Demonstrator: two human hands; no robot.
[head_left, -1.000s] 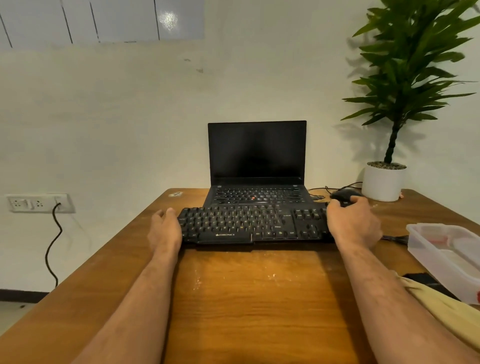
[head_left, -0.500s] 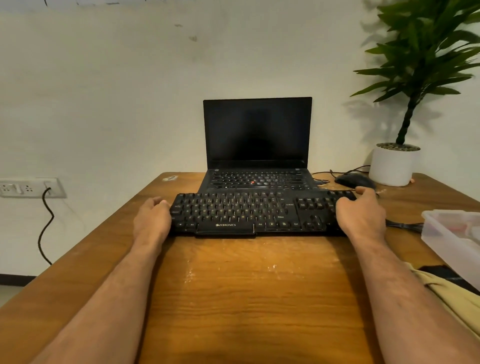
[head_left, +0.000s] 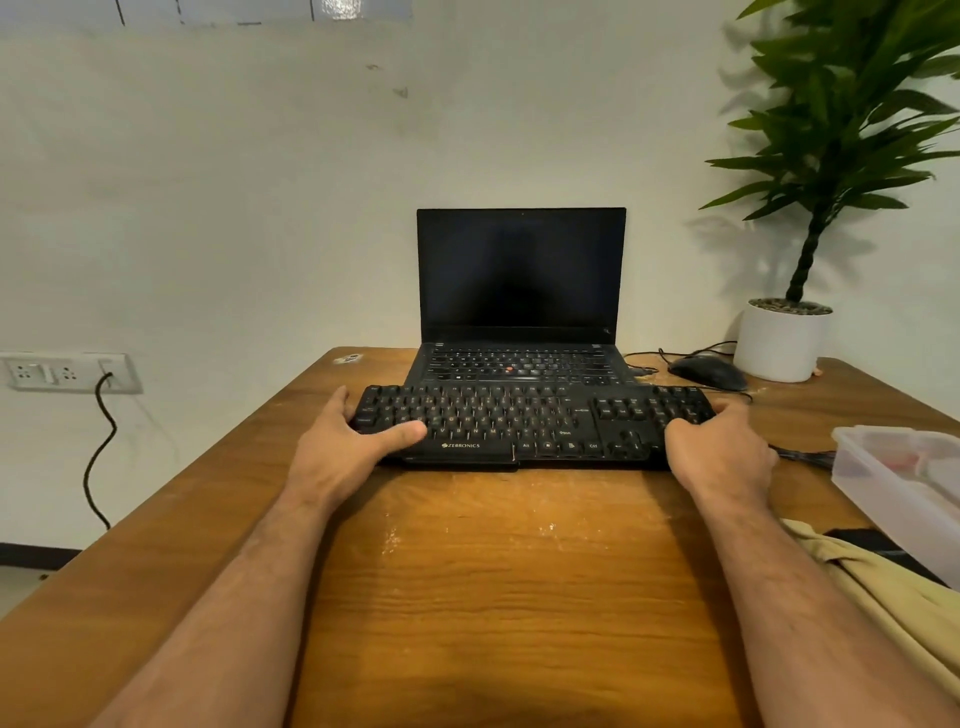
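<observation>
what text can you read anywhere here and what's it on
"ZEBRONICS": front edge of the black keyboard.
"Alt" and "Ctrl": keys on its bottom row.
The other keyboard keys, the laptop keys and the sticker on the table: too small or blurred to read.

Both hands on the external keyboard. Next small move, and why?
Probably a short pull of the keyboard straight back toward the person. The left hand and right hand each grip one end, and the keyboard's far edge hides the front of the open laptop. Bare table shows on the near side, so a small pull would likely uncover the laptop.
</observation>
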